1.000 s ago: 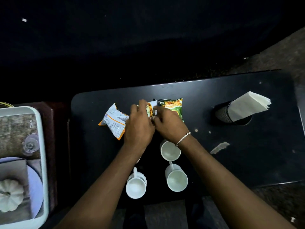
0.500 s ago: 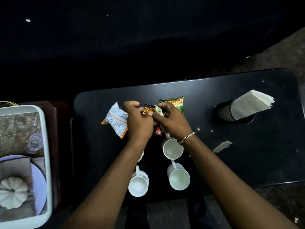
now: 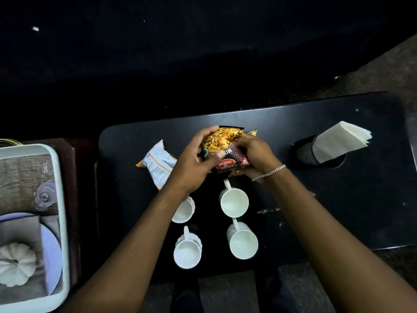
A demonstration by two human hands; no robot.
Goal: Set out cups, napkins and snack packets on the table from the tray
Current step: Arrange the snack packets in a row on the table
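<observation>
- A glossy, crinkled snack packet (image 3: 222, 152), yellow above and dark brown below, is held at the centre of the frame, above the black table (image 3: 338, 199).
- The left hand (image 3: 191, 163) is curled around the packet's left edge, fingers bent over its top, thumb pressed on its face.
- The right hand (image 3: 255, 154) is clasped on the packet's right side; a metal chain bracelet (image 3: 268, 173) is worn on that wrist.
- A second packet (image 3: 155, 164), pale with orange trim, is seen flat on the table just left of the hands.
- Four white, round-mouthed mugs (image 3: 234, 202) are stood upright below the hands, the upper left one partly hidden by the left forearm.
- Folded white napkins (image 3: 340, 141) are stuck, tilted, in a dark mesh cup (image 3: 306, 152) at right.
- A white, round-cornered tray (image 3: 62, 199) at the left edge is lined with a woven mat.
</observation>
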